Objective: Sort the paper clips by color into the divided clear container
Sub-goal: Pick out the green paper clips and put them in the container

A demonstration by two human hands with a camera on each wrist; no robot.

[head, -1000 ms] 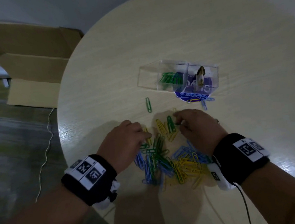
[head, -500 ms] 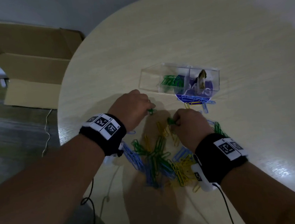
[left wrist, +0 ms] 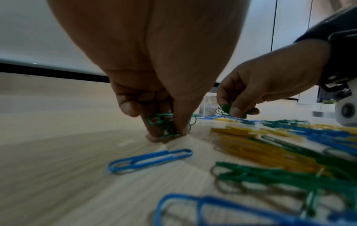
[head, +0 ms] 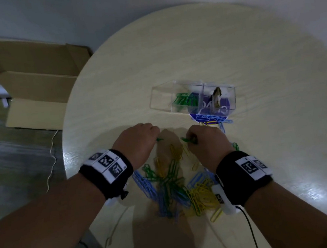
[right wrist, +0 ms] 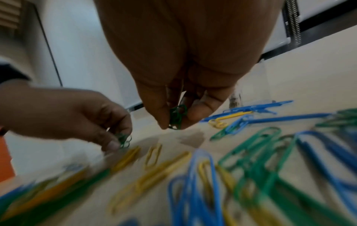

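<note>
A heap of green, blue and yellow paper clips lies on the round table, near its front edge. My left hand pinches green paper clips with its fingertips down on the table top. My right hand pinches another bunch of green clips just above the table. Both hands are between the heap and the divided clear container. Green clips lie in its middle compartment. Its left compartment looks empty. A few blue and yellow clips lie against its front wall.
The pale wooden table stretches bare behind and to the right of the container. Cardboard boxes stand on the floor at the left. A thin cable hangs by the table's left edge. A small brownish object stands in the container's right compartment.
Both hands moved away from the heap toward the container. My left hand took up the lone green clip that lay on the table. My right hand keeps its green clips.
</note>
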